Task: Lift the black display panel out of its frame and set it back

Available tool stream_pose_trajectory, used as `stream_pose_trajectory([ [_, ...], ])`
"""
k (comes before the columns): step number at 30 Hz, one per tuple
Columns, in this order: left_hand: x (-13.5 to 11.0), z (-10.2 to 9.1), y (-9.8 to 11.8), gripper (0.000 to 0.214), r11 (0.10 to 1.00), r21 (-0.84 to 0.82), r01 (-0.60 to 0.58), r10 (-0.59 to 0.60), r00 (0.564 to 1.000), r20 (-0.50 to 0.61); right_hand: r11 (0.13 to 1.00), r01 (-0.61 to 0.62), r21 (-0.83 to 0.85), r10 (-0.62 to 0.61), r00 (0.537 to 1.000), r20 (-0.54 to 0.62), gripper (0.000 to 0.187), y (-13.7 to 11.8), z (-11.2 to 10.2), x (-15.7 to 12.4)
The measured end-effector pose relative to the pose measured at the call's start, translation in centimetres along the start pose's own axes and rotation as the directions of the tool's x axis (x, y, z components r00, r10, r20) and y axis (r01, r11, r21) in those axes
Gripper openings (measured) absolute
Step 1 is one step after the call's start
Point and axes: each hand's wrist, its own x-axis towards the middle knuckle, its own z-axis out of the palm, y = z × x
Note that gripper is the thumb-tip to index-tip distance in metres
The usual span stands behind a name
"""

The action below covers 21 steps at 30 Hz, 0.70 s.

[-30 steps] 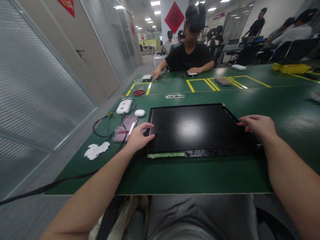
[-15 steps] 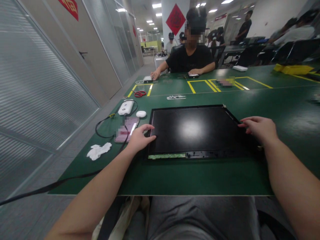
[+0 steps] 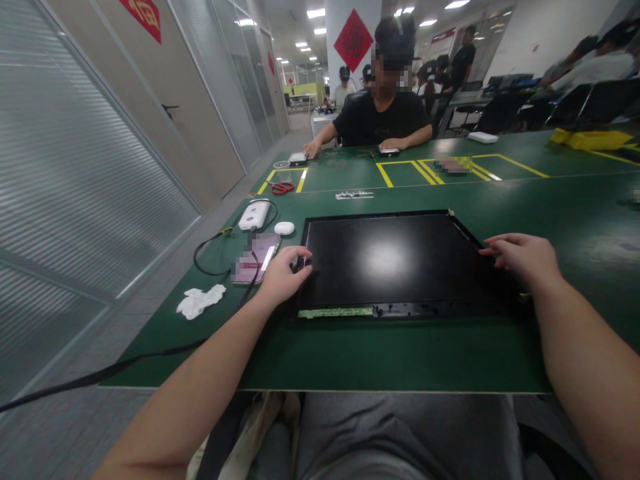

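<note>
- a flat black display panel (image 3: 390, 263) is laid face up on the green table (image 3: 400, 353), straight in front of the person and near the table's front edge; a ceiling light is mirrored in its middle.
- a thin green circuit strip (image 3: 335, 312) is seen along the left part of the panel's near edge.
- the left hand (image 3: 283, 277) is set at the panel's left edge, close to the near-left corner. its grip is curled almost closed, with index finger and thumb brought together at the edge. the edge seems to be pinched, though the contact is too small to be made out for certain.
- the right hand (image 3: 525, 259) is laid palm down on the panel's right edge. its grip is loose and open, with the fingers stretched toward the screen and touching the frame, and nothing is clasped.
- just left of the left hand a phone (image 3: 256, 267) is laid flat. it is crossed by a black cable (image 3: 196, 259) that loops and trails off the table's left side.
- beyond the phone a white charger block (image 3: 253, 215) and a small white oval case (image 3: 284, 228) are placed side by side.
- a crumpled white tissue (image 3: 200, 301) is left near the table's left edge.
- farther back, red scissors (image 3: 281, 188) are laid by yellow tape lines (image 3: 400, 170). a person in a black shirt (image 3: 380, 117) is seated across the table, with both hands on small devices.
</note>
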Motion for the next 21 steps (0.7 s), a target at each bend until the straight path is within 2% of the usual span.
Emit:
stream_pose_trajectory([
  [5,0.06,-0.27,0.55,0.031,0.995,0.099,0.003,-0.001,1.0,-0.026,0.999,-0.047,0.02,0.047,0.999,0.005,0.028,-0.55,-0.04,-0.44],
  [12,0.07,-0.25,0.53,0.048,0.983,0.124,0.132,-0.135,0.991,0.017,0.998,-0.037,0.043,0.037,0.999,0.005,0.03,-0.47,0.03,-0.45],
  [16,0.17,-0.15,0.2,0.05,0.981,0.152,0.12,-0.131,0.989,0.063,0.998,0.007,0.07,-0.006,1.0,-0.016,0.031,-0.56,-0.01,-0.65],
  [21,0.27,-0.58,0.36,0.055,0.972,0.218,0.084,-0.112,0.987,0.118,0.999,0.043,-0.01,-0.043,0.996,-0.076,0.032,-0.08,-0.15,-0.14],
])
